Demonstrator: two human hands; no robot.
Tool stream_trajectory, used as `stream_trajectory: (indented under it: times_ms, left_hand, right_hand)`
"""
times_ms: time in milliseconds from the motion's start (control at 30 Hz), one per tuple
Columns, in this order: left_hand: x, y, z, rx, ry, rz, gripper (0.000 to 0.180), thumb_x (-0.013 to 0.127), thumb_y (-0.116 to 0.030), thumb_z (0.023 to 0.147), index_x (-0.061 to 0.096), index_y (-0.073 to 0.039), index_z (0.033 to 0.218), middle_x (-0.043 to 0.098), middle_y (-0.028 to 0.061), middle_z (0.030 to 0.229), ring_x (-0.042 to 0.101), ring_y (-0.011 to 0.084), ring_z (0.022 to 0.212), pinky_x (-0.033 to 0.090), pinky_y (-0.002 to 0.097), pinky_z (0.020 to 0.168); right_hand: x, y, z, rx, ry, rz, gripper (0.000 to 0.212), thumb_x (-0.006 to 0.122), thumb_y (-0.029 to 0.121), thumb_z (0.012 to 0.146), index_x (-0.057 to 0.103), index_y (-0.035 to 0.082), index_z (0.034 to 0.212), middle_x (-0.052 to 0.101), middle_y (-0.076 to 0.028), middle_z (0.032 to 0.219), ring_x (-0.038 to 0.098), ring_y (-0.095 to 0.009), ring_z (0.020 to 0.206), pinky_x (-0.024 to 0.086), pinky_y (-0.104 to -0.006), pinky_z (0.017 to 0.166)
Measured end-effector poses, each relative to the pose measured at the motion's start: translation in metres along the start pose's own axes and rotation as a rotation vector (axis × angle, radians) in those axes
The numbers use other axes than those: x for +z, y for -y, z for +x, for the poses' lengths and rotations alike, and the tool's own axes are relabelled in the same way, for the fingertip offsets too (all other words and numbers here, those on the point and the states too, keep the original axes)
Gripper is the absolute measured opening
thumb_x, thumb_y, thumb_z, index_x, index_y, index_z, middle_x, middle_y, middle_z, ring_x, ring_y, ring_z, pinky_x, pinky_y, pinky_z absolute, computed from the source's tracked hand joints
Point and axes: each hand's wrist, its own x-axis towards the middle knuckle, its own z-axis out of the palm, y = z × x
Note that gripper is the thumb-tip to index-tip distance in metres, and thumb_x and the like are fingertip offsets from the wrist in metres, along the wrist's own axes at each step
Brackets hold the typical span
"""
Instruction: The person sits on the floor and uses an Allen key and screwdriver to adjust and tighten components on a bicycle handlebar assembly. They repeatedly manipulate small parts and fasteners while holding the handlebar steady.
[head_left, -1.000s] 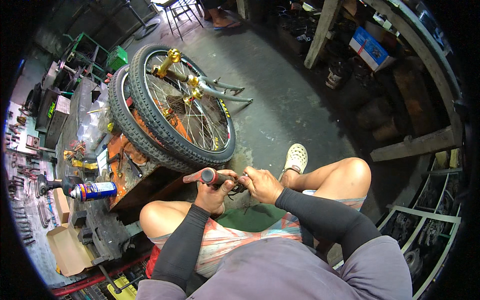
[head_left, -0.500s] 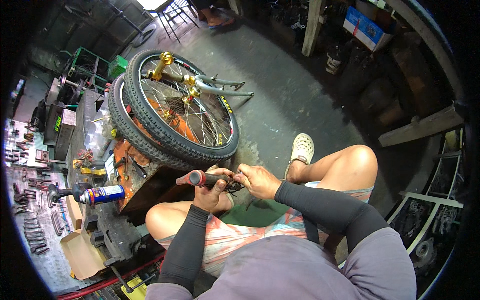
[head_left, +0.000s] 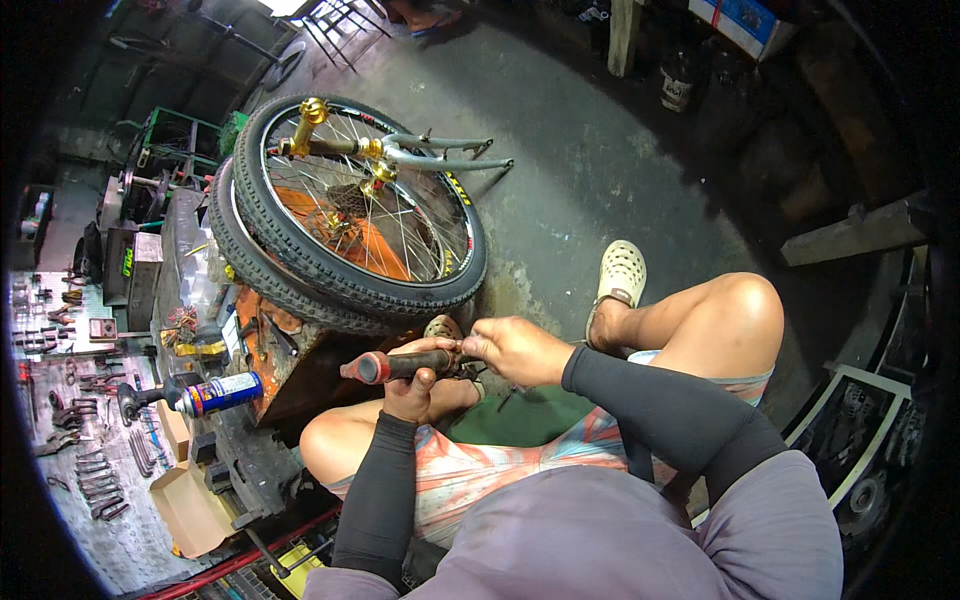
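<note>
In my left hand (head_left: 407, 400) lies a dark brown tube (head_left: 418, 362) with a red-rimmed end (head_left: 368, 367) pointing left. The fingers wrap round it from below, with the thumb along its near side. My right hand (head_left: 522, 350) is closed in a pinch at the tube's other end. What its fingertips hold is too small and too covered to make out. Thin dark pieces hang just below the fingertips. Both hands are above my lap, over a dark green surface (head_left: 520, 418) between my legs.
Two bicycle wheels (head_left: 262, 225) are stacked on an orange-topped bench (head_left: 268, 372), with a grey and gold fork (head_left: 415, 157) across them. A blue spray can (head_left: 222, 393) lies at left, near an open cardboard box (head_left: 190, 510). Hand tools (head_left: 97, 480) cover the left board. A shelf rack (head_left: 850, 430) stands at right.
The view has shifted slightly. The tube remains in my left hand, its red end turned a little. My right hand still pinches at the other end, its back turned more upward.
</note>
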Motion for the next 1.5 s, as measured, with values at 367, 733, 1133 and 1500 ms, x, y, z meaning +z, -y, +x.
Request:
stream_trajectory:
  times_ms: [367, 733, 1133, 1500]
  left_hand:
    - [-0.008, 0.007, -0.003, 0.001, -0.017, 0.007, 0.095, 0.071, -0.081, 0.086, 0.072, 0.009, 0.116, 0.077, 0.0200, 0.112, 0.076, 0.0297, 0.108, 0.059, 0.0449, 0.100]
    - [-0.001, 0.001, 0.000, 0.010, -0.008, 0.025, 0.093, 0.072, -0.079, 0.086, 0.072, 0.008, 0.116, 0.078, 0.0196, 0.112, 0.076, 0.0275, 0.106, 0.061, 0.0436, 0.097]
    - [0.008, 0.004, -0.001, -0.023, -0.057, -0.007, 0.090, 0.077, -0.075, 0.085, 0.071, 0.007, 0.120, 0.078, 0.0180, 0.112, 0.075, 0.0261, 0.106, 0.060, 0.0435, 0.098]
    - [0.007, 0.005, -0.007, -0.052, -0.084, 0.055, 0.088, 0.075, -0.077, 0.087, 0.072, 0.006, 0.116, 0.078, 0.0152, 0.107, 0.073, 0.0209, 0.099, 0.059, 0.0385, 0.092]
  right_hand:
    - [-0.009, 0.025, 0.001, 0.245, 0.152, 0.134, 0.045, 0.053, 0.035, 0.112, 0.068, -0.005, 0.099, 0.072, -0.020, 0.076, 0.072, -0.040, 0.069, 0.055, -0.0529, 0.075]
    - [-0.001, 0.019, 0.003, 0.225, 0.087, -0.049, 0.049, 0.053, 0.037, 0.111, 0.072, -0.004, 0.092, 0.071, -0.028, 0.080, 0.072, -0.048, 0.085, 0.054, -0.0580, 0.079]
    - [0.009, 0.026, -0.006, 0.200, -0.039, -0.209, 0.051, 0.052, 0.038, 0.112, 0.071, -0.004, 0.090, 0.072, -0.030, 0.084, 0.072, -0.049, 0.085, 0.055, -0.0582, 0.081]
    - [0.021, 0.020, -0.003, 0.210, -0.046, -0.171, 0.046, 0.054, 0.037, 0.112, 0.068, -0.003, 0.095, 0.072, -0.029, 0.086, 0.072, -0.049, 0.086, 0.055, -0.0583, 0.080]
